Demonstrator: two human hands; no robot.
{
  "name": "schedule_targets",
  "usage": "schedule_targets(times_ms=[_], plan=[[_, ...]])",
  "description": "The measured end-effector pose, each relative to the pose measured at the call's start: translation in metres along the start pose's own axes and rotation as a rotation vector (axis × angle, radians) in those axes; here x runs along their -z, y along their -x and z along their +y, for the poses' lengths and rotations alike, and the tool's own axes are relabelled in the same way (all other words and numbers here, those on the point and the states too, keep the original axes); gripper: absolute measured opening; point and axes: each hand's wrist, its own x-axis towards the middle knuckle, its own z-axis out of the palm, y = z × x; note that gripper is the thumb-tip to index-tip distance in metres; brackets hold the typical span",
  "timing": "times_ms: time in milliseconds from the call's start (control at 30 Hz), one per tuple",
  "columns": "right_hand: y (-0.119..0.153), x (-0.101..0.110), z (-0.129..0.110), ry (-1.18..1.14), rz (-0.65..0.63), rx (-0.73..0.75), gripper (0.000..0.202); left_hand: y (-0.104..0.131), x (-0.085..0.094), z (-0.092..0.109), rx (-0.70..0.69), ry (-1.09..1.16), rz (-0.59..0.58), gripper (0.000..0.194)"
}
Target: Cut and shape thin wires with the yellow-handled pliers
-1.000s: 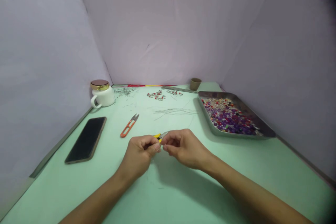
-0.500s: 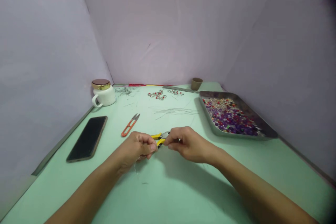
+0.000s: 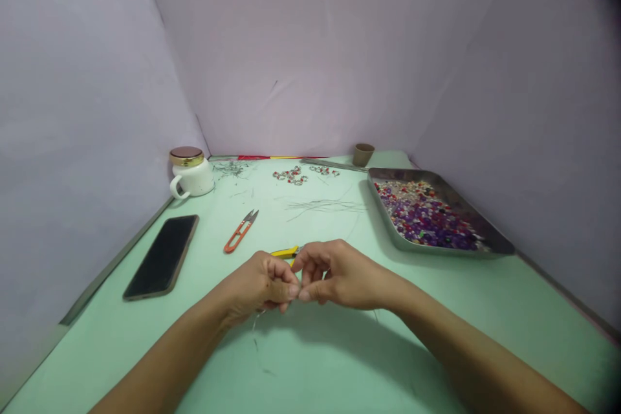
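Note:
Low over the front middle of the table, my left hand (image 3: 272, 283) pinches a thin wire (image 3: 257, 336), whose loose strands hang below its fingers. Close against it, my right hand (image 3: 339, 277) has its fingers curled, with thumb tip and fingertips meeting the left fingertips. A fine strand also shows under the right wrist; the part between the two hands is too small to make out. Just behind the hands lie pliers with yellow handles (image 3: 285, 252), their jaws mostly hidden by my right hand. Orange-handled thread snips (image 3: 239, 237) rest farther left.
A metal tray (image 3: 402, 244) holding purple, red and pale beads stands on the right. Loose wires (image 3: 325, 206) and red-and-clear beaded pieces (image 3: 291, 174) lie toward the back. At left are a phone (image 3: 162, 257) and a white lidded mug (image 3: 196, 178). A small brown cup (image 3: 363, 154) stands behind.
Both hands have come nearer to me and closed the gap between their fingertips. My right hand has shifted left and now covers the pliers' jaws. More hanging strand shows below my left hand.

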Motion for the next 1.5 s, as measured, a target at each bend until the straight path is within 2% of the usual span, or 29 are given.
schedule_targets(times_ms=[67,133,267,400,600,767,900,1033,1133,1300,1367,1500], plan=[[-0.004,-0.005,0.003,-0.08,0.041,-0.062,0.013,-0.002,0.0,0.0,-0.005,0.047,0.022,0.018],[-0.007,-0.006,0.005,-0.152,0.137,-0.108,0.007,-0.004,0.002,0.0,-0.023,0.088,0.068,0.023],[-0.011,0.0,0.006,-0.301,0.344,-0.15,0.01,-0.006,0.005,-0.001,-0.092,0.205,0.225,0.025],[-0.013,0.001,0.007,-0.386,0.427,-0.158,0.01,-0.006,0.002,-0.001,-0.142,0.264,0.272,0.032],[-0.014,-0.005,0.009,-0.323,0.408,-0.177,0.009,-0.006,-0.005,-0.001,-0.278,0.263,0.38,0.039],[-0.013,-0.008,0.006,-0.265,0.365,-0.199,0.008,-0.007,-0.003,0.001,-0.407,0.301,0.512,0.023],[-0.01,-0.008,0.005,-0.245,0.285,-0.215,0.009,-0.006,0.003,0.002,-0.428,0.344,0.592,0.016],[-0.006,-0.005,0.007,-0.258,0.155,-0.171,0.008,-0.005,0.009,0.003,-0.404,0.42,0.577,0.016],[-0.004,-0.001,0.007,-0.356,0.029,-0.114,0.011,-0.005,0.013,0.004,-0.357,0.466,0.532,0.017],[-0.001,0.002,0.007,-0.508,-0.083,-0.114,0.016,-0.007,0.014,0.004,-0.285,0.478,0.455,0.018],[-0.001,0.002,0.008,-0.537,-0.09,-0.132,0.018,-0.009,0.009,0.0,-0.266,0.465,0.428,0.019],[-0.005,-0.003,0.011,-0.554,0.002,-0.156,0.024,-0.01,-0.006,-0.007,-0.252,0.416,0.396,0.021]])
